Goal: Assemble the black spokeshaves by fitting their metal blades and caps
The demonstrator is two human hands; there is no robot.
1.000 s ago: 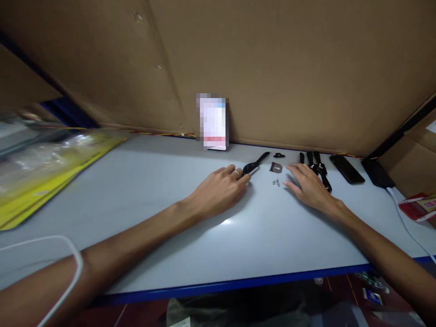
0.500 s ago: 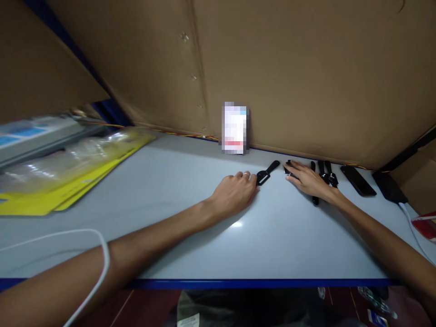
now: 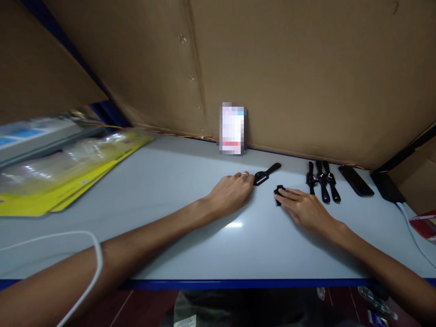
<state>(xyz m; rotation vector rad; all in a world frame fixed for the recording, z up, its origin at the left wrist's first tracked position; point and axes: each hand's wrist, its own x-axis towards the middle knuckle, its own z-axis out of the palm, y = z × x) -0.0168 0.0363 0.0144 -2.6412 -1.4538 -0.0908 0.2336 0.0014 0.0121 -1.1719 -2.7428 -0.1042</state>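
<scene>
My left hand (image 3: 233,193), with a ring on one finger, is closed around one end of a black spokeshave (image 3: 261,178). The tool's slotted body and far handle show past my fingers, pointing to the upper right. To its right, my right hand (image 3: 303,206) has its fingers closed on a small black piece (image 3: 279,194) low over the table. Part of that piece is hidden under my fingers, so its full shape does not show. Beyond my right hand, three more black spokeshaves (image 3: 322,181) lie side by side.
A dark phone (image 3: 356,180) and a black box-like device (image 3: 388,187) with a white cable lie at right. A lit screen (image 3: 232,129) leans on the cardboard wall (image 3: 306,81). Yellow sheets and clear plastic packaging (image 3: 78,159) lie left. A white cable (image 3: 91,234) crosses my left forearm.
My right hand has moved toward me and slightly left with the small black piece, uncovering the row of spokeshaves. My left hand has barely moved.
</scene>
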